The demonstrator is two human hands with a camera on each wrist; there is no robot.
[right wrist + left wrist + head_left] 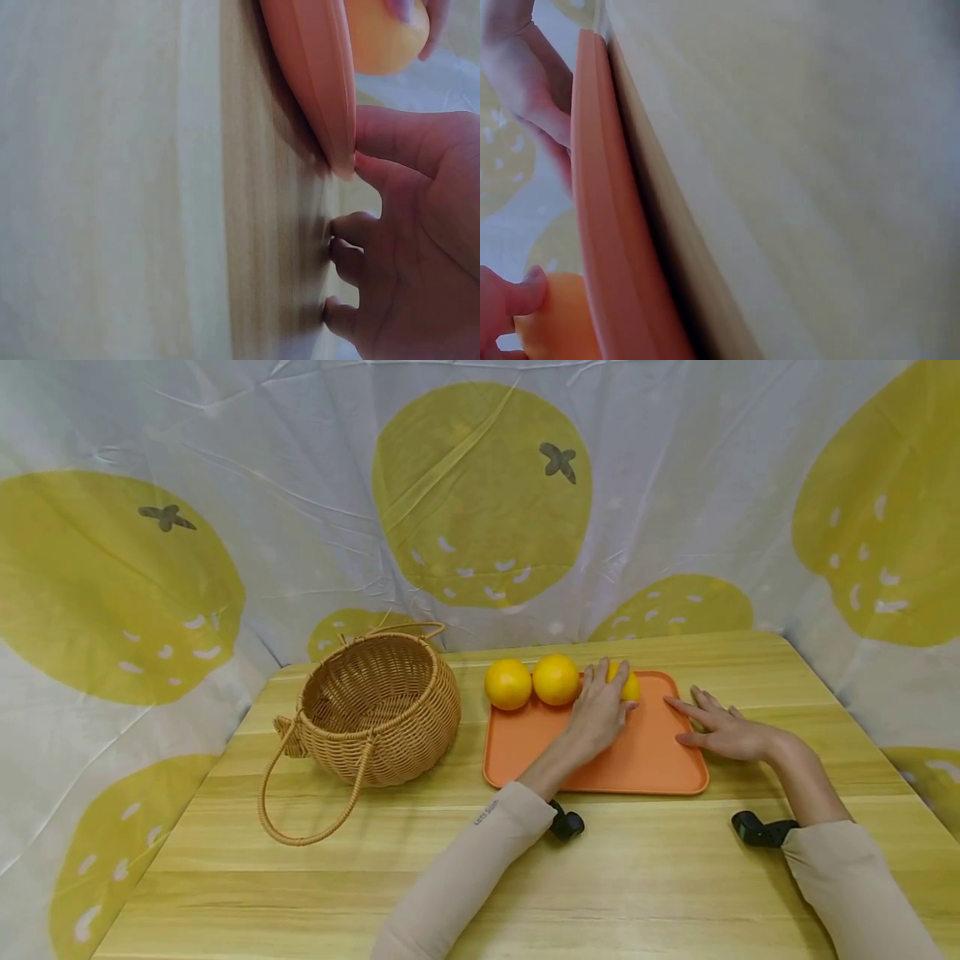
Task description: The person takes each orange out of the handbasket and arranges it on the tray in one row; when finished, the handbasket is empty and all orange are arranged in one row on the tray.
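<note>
Three oranges stand in a row along the back of a flat orange tray (660, 752). My left hand (596, 714) grips the rightmost orange (632, 687) from above, covering much of it. In the left wrist view, the thumb presses against that orange (559, 322). To its left are the middle orange (557, 679) and the left orange (507, 684), both untouched. At the tray's right end, my right hand (723, 731) lies spread. In the right wrist view, its thumb and index finger touch the tray (315, 67), and other fingertips rest on the table.
A round wicker basket (405, 752) stands left of the tray, with one handle folded down toward the front and another at the back. Everything rests on a wooden table (637, 877). Behind hangs a fruit-printed cloth (675, 485).
</note>
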